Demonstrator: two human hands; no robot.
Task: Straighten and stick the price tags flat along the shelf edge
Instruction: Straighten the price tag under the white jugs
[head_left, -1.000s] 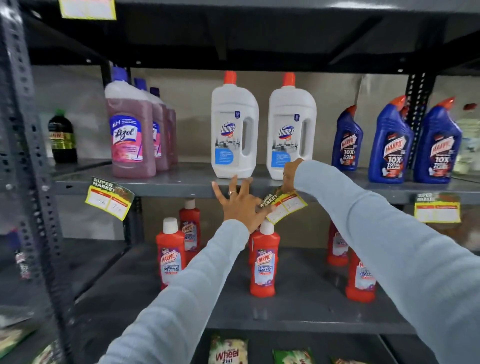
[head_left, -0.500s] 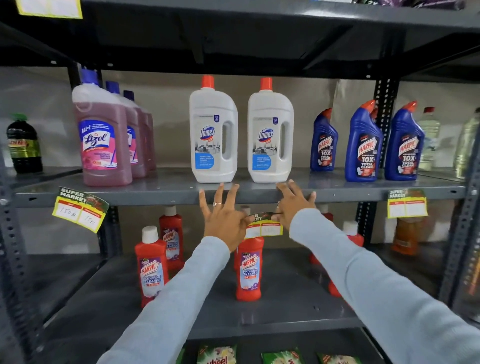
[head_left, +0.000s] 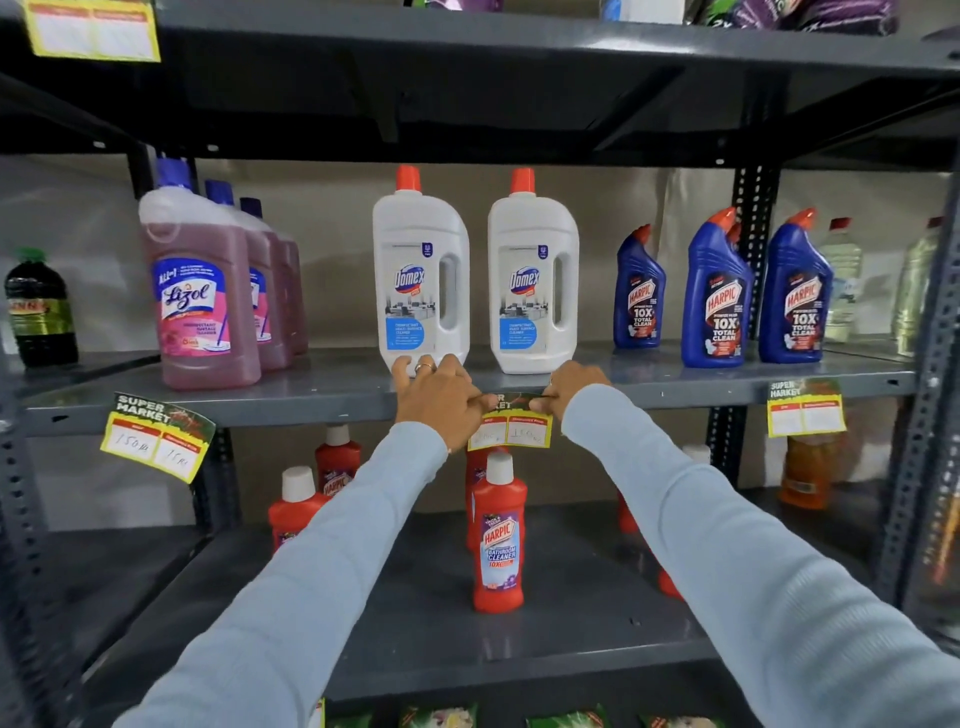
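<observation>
A yellow and green price tag (head_left: 511, 427) hangs nearly level on the front edge of the grey middle shelf (head_left: 291, 402). My left hand (head_left: 439, 397) presses its upper left corner with the thumb, fingers resting over the shelf lip. My right hand (head_left: 571, 387) pins its upper right corner against the edge. Another tag at the left (head_left: 158, 436) hangs tilted, its right side lower. A third tag at the right (head_left: 805, 408) sits almost straight on the same edge.
Pink Lizol bottles (head_left: 200, 291), two white Domex bottles (head_left: 421, 275) and blue Harpic bottles (head_left: 714, 296) stand on the middle shelf. Red Harpic bottles (head_left: 498, 535) stand on the shelf below. A perforated upright (head_left: 919, 415) frames the right side. One more tag (head_left: 93, 28) is on the top shelf.
The middle tag went from tilted to nearly level. Both hands moved up onto its top corners and now press it to the shelf edge.
</observation>
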